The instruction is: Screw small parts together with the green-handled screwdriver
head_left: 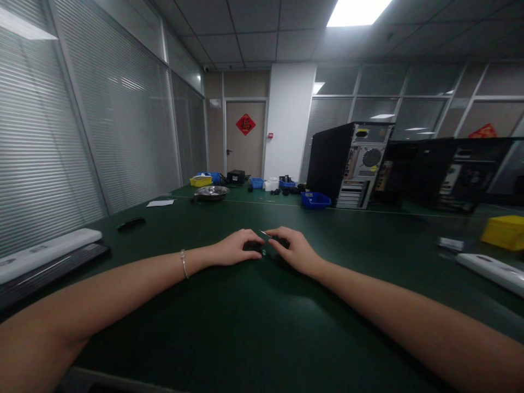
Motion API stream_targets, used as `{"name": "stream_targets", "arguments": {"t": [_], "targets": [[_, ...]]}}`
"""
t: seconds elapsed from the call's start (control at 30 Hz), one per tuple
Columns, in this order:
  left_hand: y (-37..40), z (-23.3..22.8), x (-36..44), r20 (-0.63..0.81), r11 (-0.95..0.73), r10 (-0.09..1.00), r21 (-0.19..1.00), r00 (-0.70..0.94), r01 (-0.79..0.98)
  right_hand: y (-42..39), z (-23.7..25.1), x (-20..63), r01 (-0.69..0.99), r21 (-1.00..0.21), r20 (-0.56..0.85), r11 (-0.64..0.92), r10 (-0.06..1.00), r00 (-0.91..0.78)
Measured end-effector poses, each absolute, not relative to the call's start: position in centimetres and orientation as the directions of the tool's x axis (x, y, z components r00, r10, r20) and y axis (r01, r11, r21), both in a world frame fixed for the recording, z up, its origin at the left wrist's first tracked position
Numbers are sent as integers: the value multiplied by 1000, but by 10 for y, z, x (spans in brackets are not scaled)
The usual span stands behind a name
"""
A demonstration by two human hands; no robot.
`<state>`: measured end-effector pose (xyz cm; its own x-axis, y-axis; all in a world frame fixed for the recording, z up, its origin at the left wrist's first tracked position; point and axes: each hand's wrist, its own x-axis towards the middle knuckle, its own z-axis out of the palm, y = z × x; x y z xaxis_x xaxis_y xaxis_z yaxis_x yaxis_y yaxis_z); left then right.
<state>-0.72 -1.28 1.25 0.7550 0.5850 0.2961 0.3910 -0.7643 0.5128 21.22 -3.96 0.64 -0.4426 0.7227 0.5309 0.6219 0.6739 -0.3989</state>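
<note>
Both my arms reach forward over a dark green table [254, 327]. My left hand [237, 247], with a thin bracelet on its wrist, rests on the table with its fingers curled around a small dark part [256, 246]. My right hand [295, 250] meets it from the right and pinches a thin silvery tool [265, 234] whose tip points at that part. The part is mostly hidden under my fingers, so I cannot tell what it is.
A black PC tower [347, 164] stands at the back right, a blue bin [315, 200] beside it. A metal bowl [212, 192], a yellow tray [200, 180] and blue bins lie far back. A yellow box [505, 232] sits right. White and black flat devices [49, 254] lie left.
</note>
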Motion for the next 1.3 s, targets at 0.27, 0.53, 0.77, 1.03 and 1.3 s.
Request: {"name": "stream_targets", "arguments": {"t": [0.27, 0.53, 0.77, 1.03, 1.3], "targets": [[-5, 11, -8, 218, -647, 670, 639, 710, 415, -35, 5, 214, 645, -431, 447, 631, 770, -454], [-4, 19, -10, 165, -622, 684, 642, 711, 449, -31, 11, 214, 710, -331, 268, 622, 783, -561], [-5, 18, -8, 153, -545, 668, 767, 728, 338, -35, 9, 216, 673, -380, 363, 634, 772, -522], [-6, 8, -5, 169, -290, 699, 955, 695, 59, -40, 9, 208, 564, -439, 624, 700, 689, -369], [-11, 3, -2, 223, -246, 682, 967, 696, -69, -45, 9, 196, 573, -426, 622, 700, 687, -376]]}}
